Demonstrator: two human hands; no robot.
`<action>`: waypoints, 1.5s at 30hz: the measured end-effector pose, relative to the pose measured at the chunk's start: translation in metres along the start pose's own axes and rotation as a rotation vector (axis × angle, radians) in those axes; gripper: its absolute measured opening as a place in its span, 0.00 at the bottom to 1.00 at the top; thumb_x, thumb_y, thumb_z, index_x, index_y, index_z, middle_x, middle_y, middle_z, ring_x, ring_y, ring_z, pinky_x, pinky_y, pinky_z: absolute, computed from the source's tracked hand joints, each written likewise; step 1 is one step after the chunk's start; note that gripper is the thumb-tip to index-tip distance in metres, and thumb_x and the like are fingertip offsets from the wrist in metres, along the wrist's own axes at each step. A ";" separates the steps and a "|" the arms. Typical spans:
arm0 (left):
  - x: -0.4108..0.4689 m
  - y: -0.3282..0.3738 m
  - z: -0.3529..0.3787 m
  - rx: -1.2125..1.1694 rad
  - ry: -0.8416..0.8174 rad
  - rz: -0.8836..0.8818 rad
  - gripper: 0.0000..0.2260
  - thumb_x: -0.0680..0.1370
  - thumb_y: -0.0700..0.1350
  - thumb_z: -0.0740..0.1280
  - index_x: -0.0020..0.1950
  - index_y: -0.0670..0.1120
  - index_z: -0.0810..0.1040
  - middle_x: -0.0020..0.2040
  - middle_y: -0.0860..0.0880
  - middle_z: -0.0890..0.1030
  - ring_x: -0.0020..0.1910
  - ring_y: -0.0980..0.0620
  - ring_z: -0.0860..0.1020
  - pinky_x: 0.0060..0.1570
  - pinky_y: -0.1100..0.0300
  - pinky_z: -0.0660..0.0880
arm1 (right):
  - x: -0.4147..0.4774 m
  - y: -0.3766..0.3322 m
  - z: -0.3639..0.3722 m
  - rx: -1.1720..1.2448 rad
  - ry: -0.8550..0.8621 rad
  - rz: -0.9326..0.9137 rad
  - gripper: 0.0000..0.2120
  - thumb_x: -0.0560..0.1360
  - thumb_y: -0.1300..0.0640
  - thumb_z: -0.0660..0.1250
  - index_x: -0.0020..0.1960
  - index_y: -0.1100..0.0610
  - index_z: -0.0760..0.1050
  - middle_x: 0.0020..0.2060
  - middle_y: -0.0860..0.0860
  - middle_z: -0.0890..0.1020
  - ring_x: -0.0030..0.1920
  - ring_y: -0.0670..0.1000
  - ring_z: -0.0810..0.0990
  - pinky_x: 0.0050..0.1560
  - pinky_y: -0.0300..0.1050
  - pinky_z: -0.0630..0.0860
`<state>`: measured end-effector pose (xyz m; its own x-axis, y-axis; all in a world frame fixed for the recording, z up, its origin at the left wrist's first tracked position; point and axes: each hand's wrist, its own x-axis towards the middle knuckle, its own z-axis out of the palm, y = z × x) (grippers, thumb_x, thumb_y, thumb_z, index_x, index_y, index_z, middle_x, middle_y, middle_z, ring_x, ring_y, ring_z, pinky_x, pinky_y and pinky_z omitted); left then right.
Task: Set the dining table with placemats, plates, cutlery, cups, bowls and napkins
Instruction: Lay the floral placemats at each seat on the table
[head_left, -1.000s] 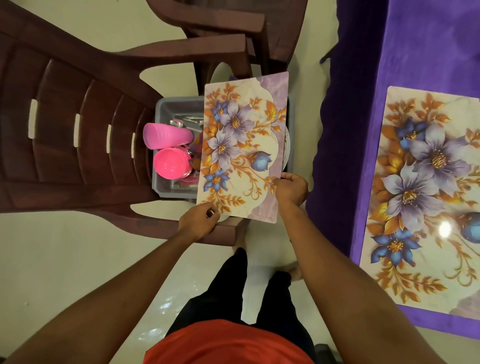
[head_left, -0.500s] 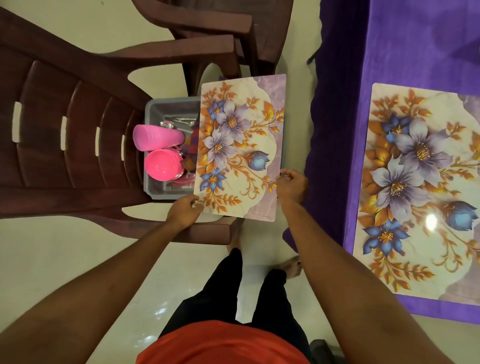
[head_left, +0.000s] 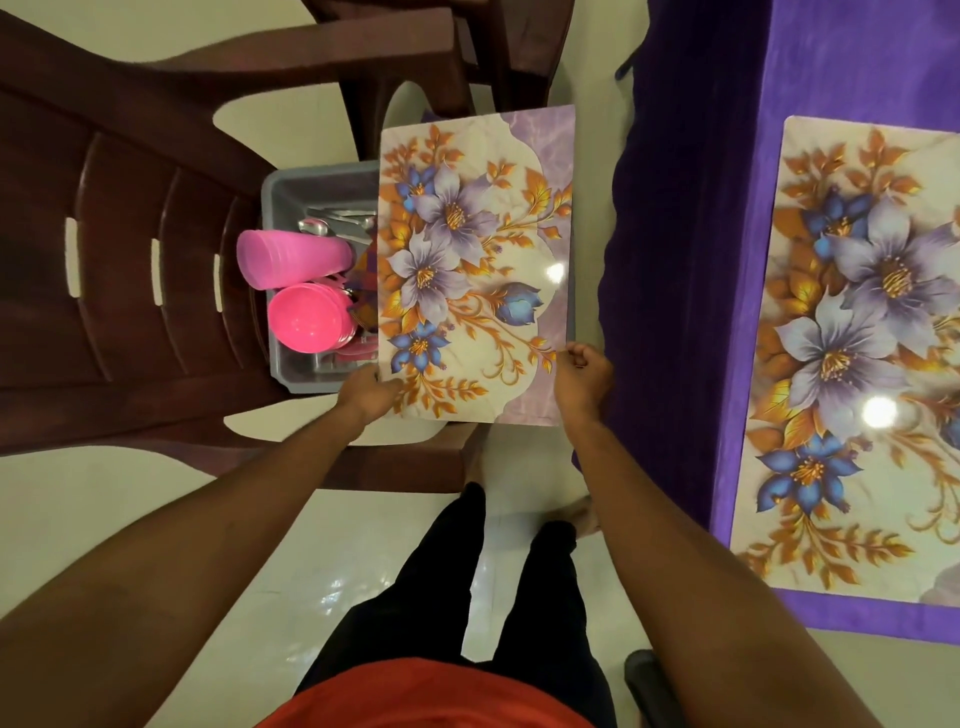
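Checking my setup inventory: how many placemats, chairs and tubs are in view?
Placemats: 2 (held placemat, table placemat)
Chairs: 2 (near chair, far chair)
Tubs: 1 (grey tub)
Total: 5

Left hand (head_left: 366, 392), right hand (head_left: 583, 378) both out front, curled in pinch grip.

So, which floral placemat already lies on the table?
The right placemat, flat on the purple tablecloth; the left placemat is held over the grey tub.
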<state>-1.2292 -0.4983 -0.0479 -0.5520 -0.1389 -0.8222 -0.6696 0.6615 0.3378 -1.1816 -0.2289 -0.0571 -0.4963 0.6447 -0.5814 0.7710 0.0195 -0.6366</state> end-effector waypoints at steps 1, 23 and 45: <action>0.002 0.000 0.000 -0.035 0.023 -0.021 0.08 0.78 0.45 0.68 0.55 0.43 0.79 0.50 0.45 0.79 0.50 0.45 0.78 0.48 0.56 0.72 | -0.001 0.000 0.000 -0.007 0.005 -0.010 0.06 0.79 0.61 0.66 0.47 0.54 0.81 0.42 0.46 0.81 0.44 0.49 0.81 0.41 0.39 0.77; 0.004 -0.022 -0.015 -0.490 0.007 -0.190 0.03 0.80 0.43 0.68 0.52 0.48 0.81 0.43 0.51 0.81 0.39 0.55 0.76 0.38 0.60 0.66 | -0.003 -0.004 -0.018 0.302 -0.125 0.112 0.08 0.73 0.67 0.74 0.51 0.59 0.83 0.43 0.52 0.86 0.43 0.48 0.86 0.44 0.43 0.84; -0.024 -0.018 -0.037 -0.534 -0.125 -0.115 0.05 0.81 0.42 0.66 0.55 0.47 0.81 0.46 0.48 0.84 0.44 0.50 0.81 0.43 0.59 0.75 | -0.047 0.004 -0.020 -0.072 0.026 -0.123 0.09 0.80 0.52 0.67 0.57 0.54 0.82 0.53 0.48 0.79 0.52 0.49 0.81 0.53 0.50 0.82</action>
<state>-1.2225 -0.5339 -0.0167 -0.4192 -0.0780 -0.9045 -0.8987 0.1772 0.4012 -1.1471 -0.2439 -0.0220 -0.5790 0.6534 -0.4877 0.7321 0.1534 -0.6637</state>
